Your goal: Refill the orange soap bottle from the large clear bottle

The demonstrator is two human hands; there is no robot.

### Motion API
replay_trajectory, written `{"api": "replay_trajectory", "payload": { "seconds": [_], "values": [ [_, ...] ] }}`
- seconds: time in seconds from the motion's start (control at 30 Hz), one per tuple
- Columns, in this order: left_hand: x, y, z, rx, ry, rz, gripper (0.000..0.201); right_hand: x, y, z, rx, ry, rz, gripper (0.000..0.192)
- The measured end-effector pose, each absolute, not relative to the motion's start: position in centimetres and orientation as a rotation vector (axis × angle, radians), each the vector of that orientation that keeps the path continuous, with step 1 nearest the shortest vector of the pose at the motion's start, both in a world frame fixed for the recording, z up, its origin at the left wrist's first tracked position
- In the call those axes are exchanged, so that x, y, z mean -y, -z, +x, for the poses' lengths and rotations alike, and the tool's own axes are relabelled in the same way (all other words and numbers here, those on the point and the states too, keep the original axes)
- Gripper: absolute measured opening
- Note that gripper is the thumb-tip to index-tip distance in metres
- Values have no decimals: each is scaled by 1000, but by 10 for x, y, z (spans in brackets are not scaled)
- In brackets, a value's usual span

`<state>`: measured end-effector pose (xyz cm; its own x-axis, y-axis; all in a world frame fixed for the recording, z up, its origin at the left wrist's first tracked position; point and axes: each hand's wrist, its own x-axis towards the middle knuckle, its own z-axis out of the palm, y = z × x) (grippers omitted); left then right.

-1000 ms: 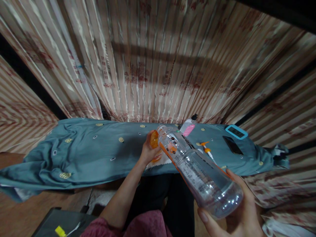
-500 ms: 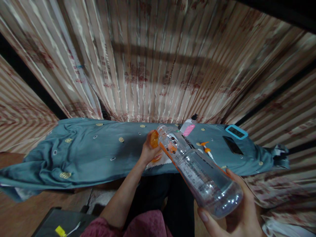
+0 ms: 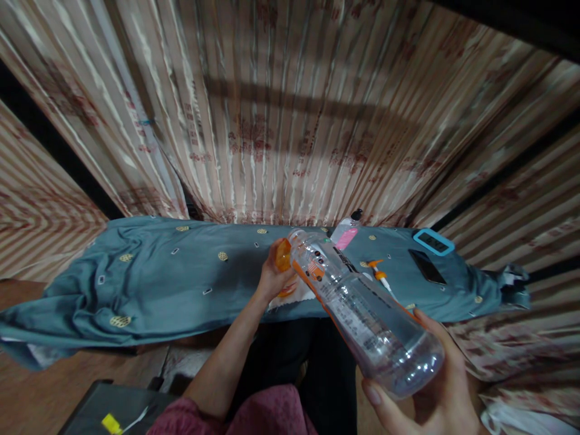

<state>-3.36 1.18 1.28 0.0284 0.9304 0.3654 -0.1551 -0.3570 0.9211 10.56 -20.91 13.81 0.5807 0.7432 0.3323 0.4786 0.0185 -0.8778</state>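
Note:
My right hand (image 3: 435,386) grips the wide base of a large clear plastic bottle (image 3: 362,308) with an orange-and-black label. The bottle is tilted, its uncapped mouth pointing up and left. Beside that mouth, my left hand (image 3: 272,278) is wrapped round an orange, see-through container (image 3: 283,255), mostly hidden by my fingers. Whether the mouth and the container touch, I cannot tell. Under my hands lies a white cloth (image 3: 296,293) with an orange pattern. To the right of the bottle, an orange-and-white pump top (image 3: 379,275) rests on the table cover.
A teal cover (image 3: 163,284) with pineapple prints drapes the long table. Behind the large bottle stands a clear pump bottle (image 3: 347,232) with a pink label. Toward the right are a black phone (image 3: 427,267) and a blue-framed digital clock (image 3: 434,242). Striped curtains (image 3: 272,121) hang behind.

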Motion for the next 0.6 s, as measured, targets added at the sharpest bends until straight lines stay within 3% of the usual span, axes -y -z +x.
{"api": "replay_trajectory", "payload": {
  "seconds": [0.6],
  "values": [
    [-12,-14,-33,-851,-1491,1347,71,209,-138,107,1070,-267,-1641,93]
  ]
}}
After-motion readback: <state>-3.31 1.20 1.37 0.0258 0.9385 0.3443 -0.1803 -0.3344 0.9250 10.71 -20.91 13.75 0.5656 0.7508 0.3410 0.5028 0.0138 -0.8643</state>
